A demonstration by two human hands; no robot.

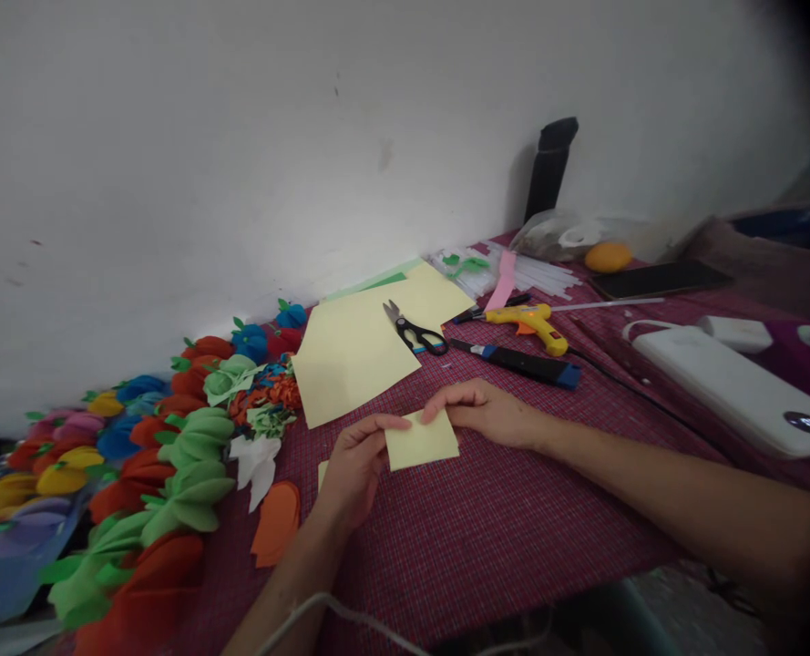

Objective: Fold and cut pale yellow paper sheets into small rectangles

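A small stack of pale yellow paper [424,444] is held up between both hands over the checked tablecloth. My left hand [356,465] pinches its upper left side, with thumb on top. From the right, my right hand [483,413] grips its top edge between thumb and fingers. Another bit of yellow paper shows beside my left hand, mostly hidden. Beyond the hands lie large yellow sheets [350,355], with black-handled scissors [415,332] resting on them. Orange paper cutouts [277,524] lie left of my left hand.
Colourful paper pumpkins [189,446] and paper scraps [268,394] crowd the left side. Behind my right hand are a cutter [528,363] and a yellow glue gun [531,323] with its cord. A white power bank [736,387] and a dark phone [661,279] lie at right.
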